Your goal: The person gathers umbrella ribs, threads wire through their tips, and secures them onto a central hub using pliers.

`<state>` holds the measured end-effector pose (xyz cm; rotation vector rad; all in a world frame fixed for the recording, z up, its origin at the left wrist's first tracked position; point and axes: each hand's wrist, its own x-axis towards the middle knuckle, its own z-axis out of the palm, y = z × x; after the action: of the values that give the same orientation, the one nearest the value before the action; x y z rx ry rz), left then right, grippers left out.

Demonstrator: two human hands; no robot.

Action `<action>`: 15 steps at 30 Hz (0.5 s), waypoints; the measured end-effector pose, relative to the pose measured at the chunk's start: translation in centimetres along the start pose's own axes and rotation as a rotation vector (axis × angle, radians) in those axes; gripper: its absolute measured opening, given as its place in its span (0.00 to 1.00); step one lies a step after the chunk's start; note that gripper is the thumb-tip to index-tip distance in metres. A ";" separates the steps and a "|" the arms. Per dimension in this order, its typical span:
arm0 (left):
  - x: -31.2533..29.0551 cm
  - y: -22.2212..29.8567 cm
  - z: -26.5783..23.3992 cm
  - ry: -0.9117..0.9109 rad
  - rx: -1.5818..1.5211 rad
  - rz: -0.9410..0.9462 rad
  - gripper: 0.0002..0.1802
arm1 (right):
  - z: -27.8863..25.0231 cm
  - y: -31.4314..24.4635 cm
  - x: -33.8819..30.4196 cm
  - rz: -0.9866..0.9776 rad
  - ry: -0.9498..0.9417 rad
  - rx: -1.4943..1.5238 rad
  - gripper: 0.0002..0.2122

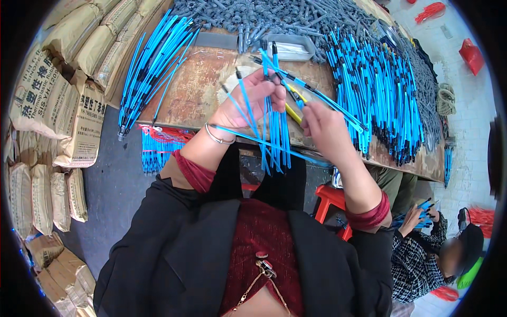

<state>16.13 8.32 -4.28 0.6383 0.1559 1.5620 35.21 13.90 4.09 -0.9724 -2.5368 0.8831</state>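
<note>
My left hand (253, 100), palm partly turned up, is closed around several thin blue rods (278, 140) with black fittings. They hang down over the table's front edge, and some cross at a slant near the wrist. My right hand (325, 127) is just to the right, thumb and fingers pinched together on one slanted blue rod whose black end reaches toward the left fingers. Its gripped part is hidden. Between the hands lies a yellow object (293, 112), mostly covered. More blue rods (332, 100) lie slanted behind the right hand.
The wooden table (193, 87) carries a left bundle of blue rods (156, 68), a large right pile (377, 95), grey plastic fittings (253, 16) and a grey tray (289, 47). Paper sacks (47, 100) stand left. A red stool (330, 203) is below. Another person (422, 259) handles rods at right.
</note>
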 end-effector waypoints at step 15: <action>0.8 -0.7 0.3 0.241 -0.178 -0.035 0.12 | -5.2 4.6 7.4 -0.098 0.561 -0.681 0.07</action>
<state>16.91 9.07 -4.11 0.3060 0.2044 1.5954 34.46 23.89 5.50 -1.0571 -2.3501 -0.2995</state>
